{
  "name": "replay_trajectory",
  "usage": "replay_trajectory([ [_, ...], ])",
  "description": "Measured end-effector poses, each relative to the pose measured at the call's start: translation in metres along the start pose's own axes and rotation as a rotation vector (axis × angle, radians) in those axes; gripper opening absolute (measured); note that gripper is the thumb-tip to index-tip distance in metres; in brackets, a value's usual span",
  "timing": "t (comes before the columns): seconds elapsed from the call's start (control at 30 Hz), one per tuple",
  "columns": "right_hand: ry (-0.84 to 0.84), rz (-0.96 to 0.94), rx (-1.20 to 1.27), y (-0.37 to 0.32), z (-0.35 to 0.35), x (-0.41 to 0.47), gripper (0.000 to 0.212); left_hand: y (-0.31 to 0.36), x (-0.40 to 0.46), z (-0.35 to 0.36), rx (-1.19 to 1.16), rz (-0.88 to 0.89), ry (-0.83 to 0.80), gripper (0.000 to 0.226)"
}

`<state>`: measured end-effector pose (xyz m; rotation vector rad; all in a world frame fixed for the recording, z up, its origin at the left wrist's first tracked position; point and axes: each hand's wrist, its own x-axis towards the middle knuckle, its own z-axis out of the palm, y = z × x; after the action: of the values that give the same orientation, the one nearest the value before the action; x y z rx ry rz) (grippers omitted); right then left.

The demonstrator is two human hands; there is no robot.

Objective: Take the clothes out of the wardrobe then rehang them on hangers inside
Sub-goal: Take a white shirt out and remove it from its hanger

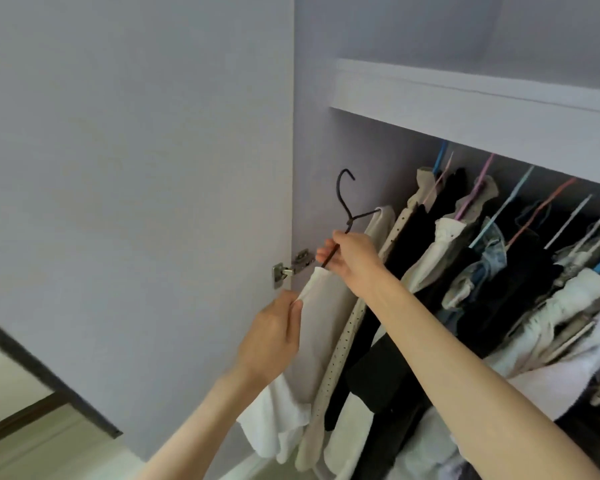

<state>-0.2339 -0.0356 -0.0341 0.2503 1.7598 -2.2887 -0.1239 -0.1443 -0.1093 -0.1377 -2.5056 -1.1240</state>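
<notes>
A black wire hanger (347,206) is held up in front of the open wardrobe, its hook free of any rail. My right hand (350,254) grips the hanger's left arm just below the neck. A white garment (326,306) drapes over the hanger and hangs down. My left hand (274,330) pinches the garment's upper left edge below the hanger's end. To the right, several clothes (465,271) in black, white and denim hang packed on coloured hangers (520,199) inside the wardrobe.
The open wardrobe door (136,202) fills the left, with a metal hinge (291,268) by my hands. A white shelf (465,98) runs above the hanging clothes. The floor (14,393) shows at lower left.
</notes>
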Motion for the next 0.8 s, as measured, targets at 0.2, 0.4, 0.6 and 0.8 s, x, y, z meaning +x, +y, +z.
replay_trajectory([
  [0.2, 0.067, 0.147, -0.391, 0.071, -0.004, -0.047, 0.03, -0.023, -0.058, -0.031, -0.017, -0.053, -0.387, 0.019],
  [0.4, 0.02, 0.184, -0.704, 0.12, -0.038, -0.106, 0.029, -0.052, -0.118, -0.052, 0.13, -0.105, -0.351, 0.026],
  [0.6, 0.177, -0.002, -1.056, 0.134, -0.066, -0.153, 0.051, -0.063, -0.158, -0.069, 0.19, -0.11, -0.359, 0.032],
  [0.8, 0.088, -0.328, -1.281, 0.135, -0.058, -0.182, 0.061, -0.063, -0.174, -0.096, 0.362, -0.057, -0.178, 0.047],
])
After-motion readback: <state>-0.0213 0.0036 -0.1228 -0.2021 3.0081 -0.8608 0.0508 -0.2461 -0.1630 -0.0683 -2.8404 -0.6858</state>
